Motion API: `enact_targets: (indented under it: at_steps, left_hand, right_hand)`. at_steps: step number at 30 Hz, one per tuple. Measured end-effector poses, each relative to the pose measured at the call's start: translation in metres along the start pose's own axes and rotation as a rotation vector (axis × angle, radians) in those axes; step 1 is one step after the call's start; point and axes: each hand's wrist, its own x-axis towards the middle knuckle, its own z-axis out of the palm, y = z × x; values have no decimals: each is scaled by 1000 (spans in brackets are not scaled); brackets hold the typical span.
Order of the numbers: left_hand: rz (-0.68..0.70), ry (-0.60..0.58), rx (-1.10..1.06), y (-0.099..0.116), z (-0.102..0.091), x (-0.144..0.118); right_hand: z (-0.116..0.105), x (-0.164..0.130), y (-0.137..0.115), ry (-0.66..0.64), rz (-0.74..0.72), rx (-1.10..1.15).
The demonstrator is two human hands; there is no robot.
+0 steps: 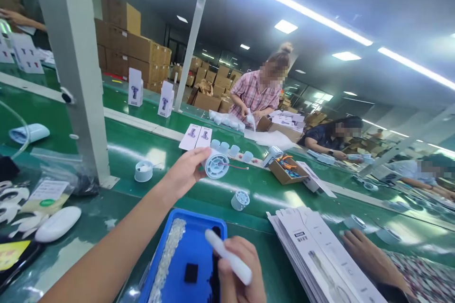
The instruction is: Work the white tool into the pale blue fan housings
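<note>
Cap point(217, 164), round, white and ribbed, with a thin red wire trailing from it, sits in the left hand's point(185, 169) fingers point(199, 155), raised above the green surface point(142, 151). Right hand point(240, 272) wraps closed around a white pen point(227, 255) over a blue tray point(192, 251). A second cap point(240, 199) lies on the surface just beyond the tray. A stack of flat cartons point(320, 255) lies to the right, another person's hand point(369, 255) beside it.
</note>
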Motion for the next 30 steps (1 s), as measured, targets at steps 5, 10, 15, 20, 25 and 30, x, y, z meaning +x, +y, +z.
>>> enact_targets:
  at_steps: [5, 10, 15, 20, 25, 30]
  left_hand:
    - [-4, -74, 133, 0, 12, -10]
    - [18, -127, 241, 1, 19, -19]
    - [52, -155, 269, 3, 22, -24]
    - [49, -167, 260, 4, 24, -26]
    - [63, -183, 266, 5, 25, -28]
    - [50, -199, 265, 5, 27, -29]
  right_hand:
    - [3, 33, -26, 191, 83, 156]
    - [4, 46, -32, 195, 172, 212]
    - [3, 44, -31, 219, 160, 224]
    - [0, 42, -31, 243, 150, 210]
    - [-1, 41, -32, 261, 156, 207]
    - [-3, 41, -36, 279, 167, 198]
